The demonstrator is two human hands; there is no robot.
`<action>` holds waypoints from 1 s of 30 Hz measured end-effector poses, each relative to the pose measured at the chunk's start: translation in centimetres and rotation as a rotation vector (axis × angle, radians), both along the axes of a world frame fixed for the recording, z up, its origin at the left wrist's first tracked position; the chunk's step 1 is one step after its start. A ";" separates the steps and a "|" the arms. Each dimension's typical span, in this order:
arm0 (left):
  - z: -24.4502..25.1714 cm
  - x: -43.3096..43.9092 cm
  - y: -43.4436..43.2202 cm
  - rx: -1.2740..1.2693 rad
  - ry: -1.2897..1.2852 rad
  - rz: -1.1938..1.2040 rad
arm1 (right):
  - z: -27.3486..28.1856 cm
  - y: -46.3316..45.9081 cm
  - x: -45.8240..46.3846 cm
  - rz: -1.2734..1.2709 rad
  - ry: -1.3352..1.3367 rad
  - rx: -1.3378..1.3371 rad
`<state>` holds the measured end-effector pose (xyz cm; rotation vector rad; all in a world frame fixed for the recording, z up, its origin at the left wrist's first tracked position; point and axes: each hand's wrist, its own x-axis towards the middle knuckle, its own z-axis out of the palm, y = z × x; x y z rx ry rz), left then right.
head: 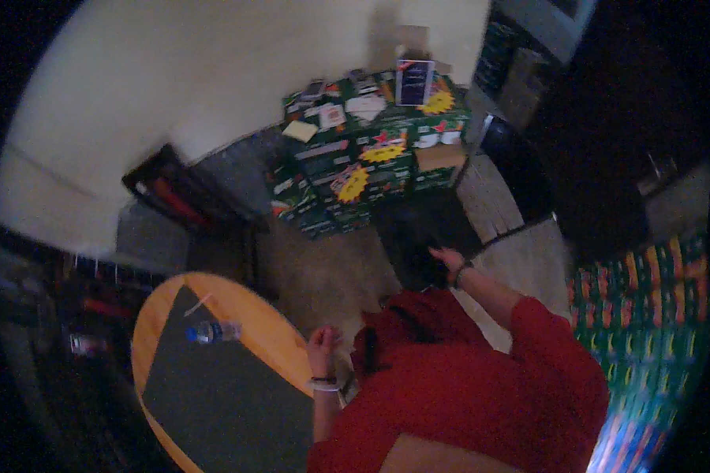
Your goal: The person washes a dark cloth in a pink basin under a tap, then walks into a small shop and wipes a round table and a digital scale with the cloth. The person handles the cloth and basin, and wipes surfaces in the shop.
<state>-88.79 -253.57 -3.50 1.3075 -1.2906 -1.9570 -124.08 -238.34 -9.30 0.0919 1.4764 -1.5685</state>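
My left hand (325,341) is raised just right of an oval wooden table (254,301), its fingers partly curled and blurred. A dark band and a white band circle that wrist. My right hand (448,258) reaches forward over a dark mat or panel (426,224) low in front of me, fingers stretched out, with no object visible in it. A dark band is on the right wrist. On the table's dark grey covering (225,390) lies a clear plastic bottle (213,332) with a blue cap, beside a thin pale strip (199,304).
Ahead, stacked green cartons (355,171) with yellow starburst signs hold papers and a framed sign (415,83). A dark rack (171,195) stands at the left wall. More green and orange packs (639,307) are stacked at the right, below a dark area.
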 end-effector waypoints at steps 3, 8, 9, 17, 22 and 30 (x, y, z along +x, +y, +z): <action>-2.7 -2.5 0.0 0.013 -0.021 -0.258 | -5.0 18.3 1.8 0.089 0.004 0.628; -4.7 -8.6 1.5 -0.212 -0.290 -0.740 | -5.8 45.8 10.3 0.157 0.043 1.277; -4.6 -10.6 2.2 -0.239 -0.333 -0.777 | -5.5 49.6 11.8 0.025 -0.047 1.298; -3.0 -28.4 17.3 -0.392 -0.075 -0.854 | -8.1 62.1 9.8 -0.683 -0.314 0.883; -2.2 -40.4 33.0 -0.693 0.006 -1.406 | -7.6 62.9 -1.9 -0.947 -0.410 0.320; 5.9 -55.2 46.0 -1.213 0.413 -1.753 | -5.1 58.7 -20.1 -0.938 -0.589 -0.322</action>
